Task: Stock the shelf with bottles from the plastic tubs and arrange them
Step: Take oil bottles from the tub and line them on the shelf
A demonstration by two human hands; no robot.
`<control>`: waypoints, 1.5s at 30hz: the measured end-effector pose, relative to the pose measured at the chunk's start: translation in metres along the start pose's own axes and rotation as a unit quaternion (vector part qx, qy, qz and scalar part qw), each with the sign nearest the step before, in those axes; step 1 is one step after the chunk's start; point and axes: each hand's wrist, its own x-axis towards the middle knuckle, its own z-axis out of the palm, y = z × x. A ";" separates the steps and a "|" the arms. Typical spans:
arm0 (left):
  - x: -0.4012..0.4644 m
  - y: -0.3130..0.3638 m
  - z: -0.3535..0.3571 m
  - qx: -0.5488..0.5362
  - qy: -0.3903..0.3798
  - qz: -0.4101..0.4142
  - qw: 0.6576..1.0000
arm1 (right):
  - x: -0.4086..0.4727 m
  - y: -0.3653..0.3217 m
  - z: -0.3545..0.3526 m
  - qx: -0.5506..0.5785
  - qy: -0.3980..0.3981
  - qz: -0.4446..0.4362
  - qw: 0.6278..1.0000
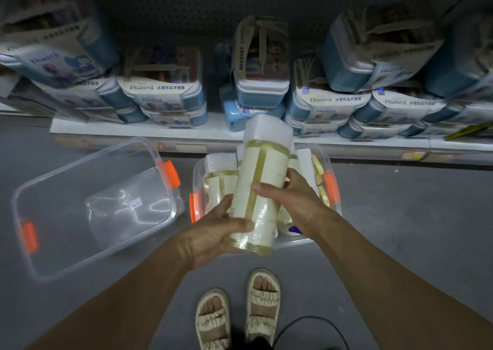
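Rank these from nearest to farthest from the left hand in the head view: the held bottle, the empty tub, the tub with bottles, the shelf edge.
1. Held bottle: gripped in the left hand.
2. Tub with bottles: just beyond, to the right.
3. Empty tub: on the floor, left.
4. Shelf edge: farthest, ahead.

Your arms are bare all the way up, with no sleeves showing. Your left hand [213, 232] and right hand [293, 203] have no gloves and no rings you can see. On your feet you wear cream sandals [237, 315] with two wide, crinkly straps each. Your toes stick out at the front. The soles are pale too.
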 end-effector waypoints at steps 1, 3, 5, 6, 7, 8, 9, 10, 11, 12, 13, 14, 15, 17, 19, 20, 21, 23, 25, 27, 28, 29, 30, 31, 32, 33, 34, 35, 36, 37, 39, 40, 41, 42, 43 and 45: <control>-0.001 0.002 0.007 0.055 0.005 -0.003 0.998 | -0.003 -0.001 0.000 -0.005 0.028 -0.006 1.000; 0.002 0.001 0.022 0.155 0.042 0.015 0.987 | -0.006 -0.003 0.001 -0.022 0.080 -0.019 0.996; 0.007 -0.005 0.035 0.218 0.100 0.047 0.970 | -0.008 -0.005 0.004 -0.046 0.122 -0.039 0.991; 0.009 -0.008 0.040 0.234 0.125 0.058 0.962 | -0.010 -0.005 0.004 -0.061 0.138 -0.049 0.987; 0.011 -0.010 0.043 0.238 0.144 0.067 0.958 | -0.011 -0.005 0.003 -0.073 0.146 -0.058 0.985; 0.012 -0.011 0.044 0.235 0.151 0.071 0.958 | -0.014 -0.005 0.001 -0.073 0.147 -0.065 0.984; 0.012 -0.012 0.043 0.230 0.150 0.067 0.959 | -0.018 -0.005 -0.003 -0.061 0.138 -0.067 0.986; 0.011 -0.012 0.041 0.224 0.143 0.058 0.962 | -0.021 -0.004 -0.008 -0.042 0.119 -0.065 0.990; 0.011 -0.012 0.039 0.215 0.132 0.049 0.966 | -0.024 -0.004 -0.012 -0.023 0.093 -0.060 0.994; 0.011 -0.012 0.037 0.203 0.120 0.040 0.971 | -0.027 -0.003 -0.015 -0.011 0.065 -0.051 0.997; 0.011 -0.013 0.037 0.192 0.109 0.033 0.975 | -0.028 -0.001 -0.017 -0.007 0.043 -0.041 0.998; 0.011 -0.014 0.037 0.188 0.104 0.025 0.976 | -0.027 0.000 -0.018 -0.008 0.032 -0.034 0.999; 0.012 -0.014 0.038 0.190 0.103 0.018 0.976 | -0.026 0.003 -0.018 -0.009 0.033 -0.028 0.999; 0.014 -0.015 0.040 0.209 0.106 0.008 0.972 | -0.022 0.007 -0.016 -0.012 0.055 -0.016 0.998; 0.015 -0.014 0.041 0.242 0.094 0.001 0.966 | -0.019 0.011 -0.017 -0.032 0.089 -0.019 0.995; 0.017 -0.014 0.038 0.264 0.078 -0.005 0.961 | -0.017 0.015 -0.018 -0.047 0.106 -0.026 0.993; 0.017 -0.015 0.035 0.289 0.058 -0.011 0.955 | -0.015 0.019 -0.019 -0.067 0.121 -0.036 0.990; 0.019 -0.019 0.024 0.327 0.050 -0.017 0.944 | -0.011 0.025 -0.022 -0.111 0.149 -0.056 0.981; 0.023 -0.025 0.009 0.342 0.121 -0.010 0.932 | -0.007 0.030 -0.026 -0.145 0.175 -0.065 0.972; 0.031 -0.030 -0.009 0.337 0.238 -0.003 0.911 | -0.003 0.033 -0.030 -0.161 0.189 -0.070 0.966; 0.037 -0.033 -0.017 0.341 0.289 -0.010 0.895 | -0.002 0.034 -0.031 -0.168 0.191 -0.071 0.964; 0.043 -0.036 -0.024 0.349 0.327 -0.022 0.878 | 0.000 0.036 -0.032 -0.174 0.193 -0.073 0.963; 0.050 -0.039 -0.030 0.359 0.352 -0.036 0.864 | 0.002 0.039 -0.033 -0.179 0.195 -0.075 0.961; 0.057 -0.042 -0.034 0.364 0.367 -0.049 0.854 | 0.005 0.041 -0.033 -0.181 0.197 -0.079 0.960; 0.065 -0.044 -0.036 0.362 0.376 -0.057 0.851 | 0.007 0.043 -0.032 -0.182 0.200 -0.083 0.959; 0.073 -0.047 -0.037 0.350 0.378 -0.061 0.855 | 0.011 0.045 -0.032 -0.183 0.202 -0.087 0.958; 0.080 -0.050 -0.037 0.333 0.378 -0.064 0.862 | 0.014 0.046 -0.031 -0.184 0.203 -0.089 0.958; 0.087 -0.053 -0.037 0.317 0.376 -0.069 0.868 | 0.018 0.048 -0.030 -0.184 0.202 -0.090 0.958; 0.093 -0.055 -0.037 0.307 0.376 -0.074 0.871 | 0.021 0.049 -0.030 -0.182 0.200 -0.091 0.958; 0.098 -0.057 -0.037 0.300 0.378 -0.078 0.872 | 0.024 0.050 -0.030 -0.179 0.197 -0.092 0.960; 0.104 -0.059 -0.037 0.295 0.386 -0.085 0.870 | 0.029 0.051 -0.031 -0.177 0.191 -0.094 0.961; 0.105 -0.059 -0.037 0.293 0.391 -0.087 0.868 | 0.030 0.051 -0.032 -0.179 0.189 -0.096 0.961; 0.106 -0.059 -0.038 0.289 0.395 -0.088 0.868 | 0.032 0.051 -0.032 -0.183 0.187 -0.096 0.960; 0.106 -0.059 -0.039 0.286 0.395 -0.090 0.868 | 0.034 0.051 -0.032 -0.186 0.186 -0.097 0.960; 0.106 -0.058 -0.042 0.287 0.390 -0.095 0.870 | 0.036 0.051 -0.032 -0.188 0.184 -0.096 0.960; 0.105 -0.056 -0.048 0.299 0.377 -0.106 0.870 | 0.037 0.050 -0.031 -0.190 0.180 -0.093 0.961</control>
